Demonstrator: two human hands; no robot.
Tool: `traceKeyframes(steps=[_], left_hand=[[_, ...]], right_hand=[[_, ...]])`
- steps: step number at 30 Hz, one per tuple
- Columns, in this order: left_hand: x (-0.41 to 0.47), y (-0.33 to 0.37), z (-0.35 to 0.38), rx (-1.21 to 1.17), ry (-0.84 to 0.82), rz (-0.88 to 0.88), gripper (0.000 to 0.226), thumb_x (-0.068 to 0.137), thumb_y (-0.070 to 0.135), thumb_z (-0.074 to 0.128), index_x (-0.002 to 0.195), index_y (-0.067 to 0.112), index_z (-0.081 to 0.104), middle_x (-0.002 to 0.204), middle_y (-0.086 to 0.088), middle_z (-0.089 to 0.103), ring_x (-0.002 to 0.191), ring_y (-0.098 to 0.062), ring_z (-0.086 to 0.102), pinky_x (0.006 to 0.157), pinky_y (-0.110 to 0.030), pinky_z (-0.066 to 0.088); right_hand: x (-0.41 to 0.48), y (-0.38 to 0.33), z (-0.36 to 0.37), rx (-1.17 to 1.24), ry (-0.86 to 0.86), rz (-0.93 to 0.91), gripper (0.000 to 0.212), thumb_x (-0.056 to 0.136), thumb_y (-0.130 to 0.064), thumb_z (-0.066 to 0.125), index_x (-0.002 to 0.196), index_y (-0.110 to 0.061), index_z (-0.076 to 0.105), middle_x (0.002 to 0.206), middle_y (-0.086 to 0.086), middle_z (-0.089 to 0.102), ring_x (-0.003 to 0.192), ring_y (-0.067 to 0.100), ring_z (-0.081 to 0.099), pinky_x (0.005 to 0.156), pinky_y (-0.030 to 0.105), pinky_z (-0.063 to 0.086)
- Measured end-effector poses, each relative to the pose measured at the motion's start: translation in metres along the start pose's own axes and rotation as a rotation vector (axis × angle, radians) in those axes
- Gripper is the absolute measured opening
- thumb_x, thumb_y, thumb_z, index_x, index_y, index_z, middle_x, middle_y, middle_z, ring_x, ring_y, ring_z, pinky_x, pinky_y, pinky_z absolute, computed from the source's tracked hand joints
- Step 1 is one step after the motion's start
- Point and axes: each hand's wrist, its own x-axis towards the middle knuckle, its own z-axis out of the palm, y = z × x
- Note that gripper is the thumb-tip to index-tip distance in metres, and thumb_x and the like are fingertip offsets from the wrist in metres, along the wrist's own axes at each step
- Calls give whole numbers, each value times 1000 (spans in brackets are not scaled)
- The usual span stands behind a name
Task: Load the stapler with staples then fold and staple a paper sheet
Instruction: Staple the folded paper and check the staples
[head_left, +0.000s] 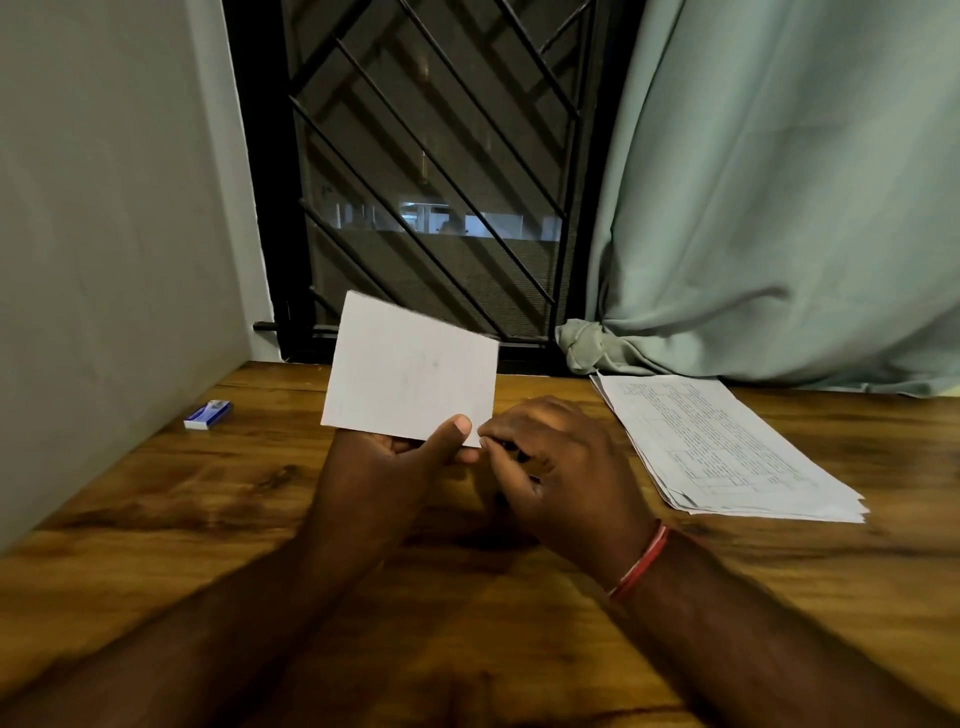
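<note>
- Folded white paper sheet (410, 369) is held upright in the air over the brown wooden table (208, 493), whose grained top spreads out below it.
- Right of the sheet and well apart from it, a loose stack of printed white pages (727, 447) lies flat on the table, its edges slightly fanned.
- The sheet should handle as very light, thin and floppy. Doubled by the fold it looks a little stiffer, since it stands up from a hold at its lower edge without drooping. It would crease or tear easily, so a flat pinch near an edge suits it better than a squeeze, and the layers need to stay aligned where a staple would go.
- The left hand (384, 462) is under the sheet's lower edge with its fingers (454, 434) clamped on the paper, thumb on the near face and the rest behind.
- The right hand (561, 467) is just right of the sheet's lower right corner, its curled fingers reaching that corner. Whether they pinch the paper or hold something small, I cannot tell.
- Left of the sheet and well apart, a small blue-and-white box (208, 414) lies on the table. It probably holds staples, but its print is too small to read.
</note>
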Motion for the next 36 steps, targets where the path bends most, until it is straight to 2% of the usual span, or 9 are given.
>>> traceKeyframes(steps=[5,8,11,13,16,22,27,32,36], left_hand=[[3,1,-4,104,-37,48,38,91,26,86,97,50,56,78,57,61,81,33,60,67,7,43],[4,0,-7,149,-32,36,31,89,34,87,100,48,62,85,46,68,87,24,66,72,1,46],[4,-1,-7,193,-30,50,33,91,30,86,93,49,59,77,42,67,79,31,61,66,4,42],[3,-2,-5,205,-41,55,28,94,26,83,98,43,62,72,39,68,75,32,60,63,6,41],[1,-4,-6,233,-21,72,27,94,30,83,113,38,64,91,34,66,77,29,62,65,6,42],[-1,-2,-4,264,-25,64,29,96,27,81,101,45,60,91,34,63,77,28,62,64,3,45],[-2,-2,-3,258,-23,39,30,96,32,80,114,39,57,92,34,59,78,16,59,63,0,42],[-1,0,-3,203,2,31,37,95,36,81,121,39,54,97,32,56,85,11,56,71,-8,40],[-1,3,-3,139,12,7,37,93,35,83,112,43,52,94,36,55,81,15,55,69,-9,40]], right_hand=[[-1,-3,2,16,-11,42,16,101,-21,70,111,-15,82,103,-1,77,97,16,67,82,37,57],[-1,-3,2,9,-27,44,18,102,-23,68,111,-16,81,103,-2,77,96,15,66,83,35,56],[0,-5,2,-36,-53,3,19,102,-25,65,111,-16,80,101,0,76,94,17,66,81,36,56],[0,-7,2,-101,-83,-29,20,101,-26,64,110,-16,79,100,2,76,93,20,67,79,37,57],[0,-7,3,-175,-120,-51,18,101,-27,64,107,-17,77,97,2,74,90,21,65,75,40,57],[1,-7,11,-213,-125,-46,7,97,-22,73,99,-15,72,94,3,69,89,21,62,73,37,52],[-1,-4,14,-157,-78,-20,6,94,-18,72,96,-14,68,92,2,63,89,19,57,73,33,48],[0,-6,17,-88,-64,89,7,92,-19,71,97,-17,66,94,-3,61,89,11,51,73,27,46],[2,-6,14,60,-12,188,6,90,-16,70,90,-18,65,85,-6,58,76,13,53,62,27,47]])
